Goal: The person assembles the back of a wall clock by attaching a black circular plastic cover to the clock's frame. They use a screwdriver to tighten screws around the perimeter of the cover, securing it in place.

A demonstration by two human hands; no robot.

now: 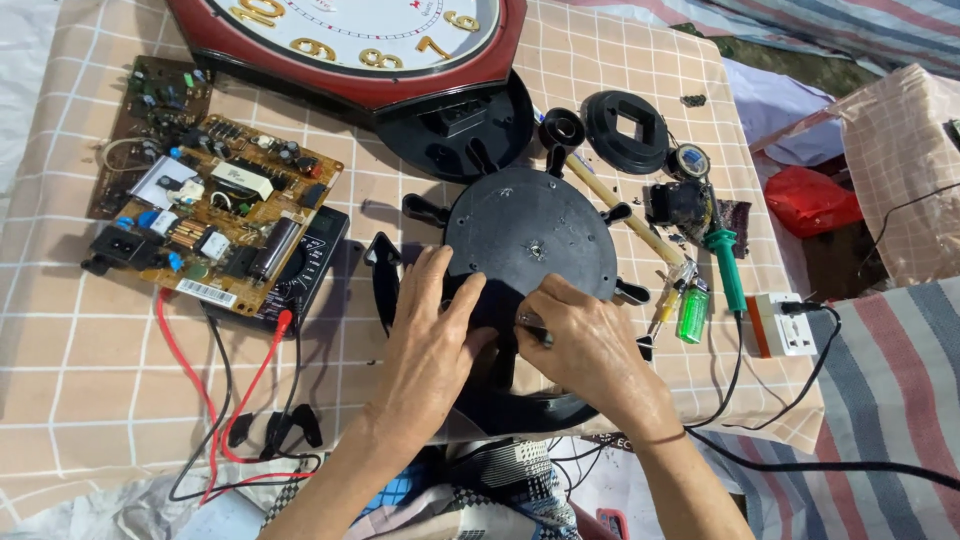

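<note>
Both hands pressing on black round plate point(530, 235); left hand point(432, 335) lying flat, fingers spread, steadying it; right hand point(585, 345) pinching small dark tool point(535, 330) at near edge; circuit board point(215, 215) lying beyond left hand; best keeping plate from turning.

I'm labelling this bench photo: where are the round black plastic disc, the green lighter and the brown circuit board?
Round black plastic disc point(530, 225), head view, upper face.
Green lighter point(692, 314), head view, body.
Brown circuit board point(225, 215), head view, centre.
</note>
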